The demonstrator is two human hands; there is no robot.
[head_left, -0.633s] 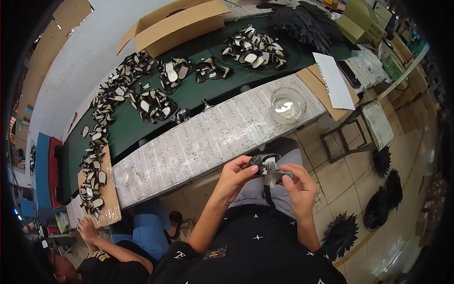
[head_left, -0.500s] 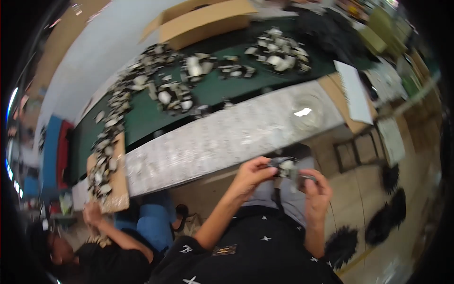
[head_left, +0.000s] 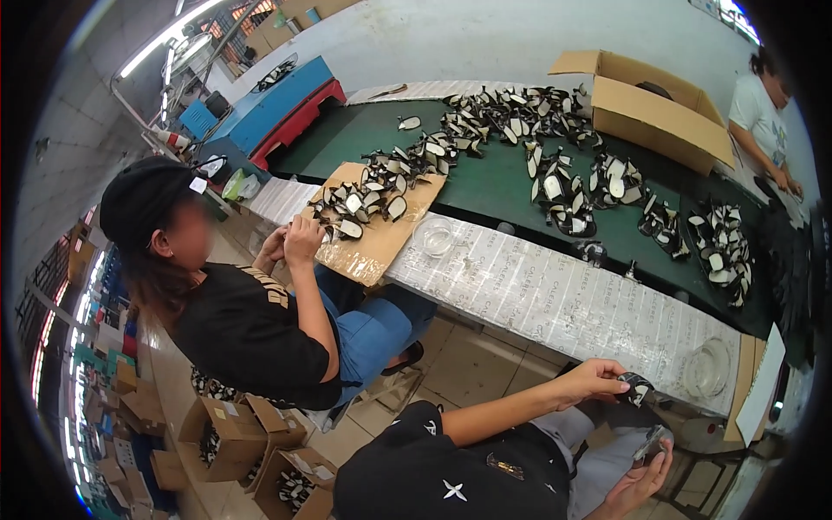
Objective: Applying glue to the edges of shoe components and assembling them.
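Note:
At the lower right, my left hand (head_left: 596,381) pinches a small black piece with white markings (head_left: 637,390) between thumb and fingers. Below it, my right hand (head_left: 640,485) is curled around a small greyish, shiny piece (head_left: 652,443) whose kind I cannot make out. The two hands are apart, both over my lap. Just beyond my left hand runs a table edge covered in printed plastic (head_left: 607,308), with a round clear glass dish (head_left: 708,367) on it.
Heaps of black strappy pieces with pale oval pads (head_left: 555,186) lie on the green belt (head_left: 485,182). At left a co-worker (head_left: 251,338) handles pieces beside a cardboard sheet (head_left: 377,260). An open carton (head_left: 659,113) stands behind; filled boxes (head_left: 230,433) sit on the floor.
The view has swung left, bringing the co-worker and floor boxes further in. My hands, close together earlier, are now further apart, with the right one lower.

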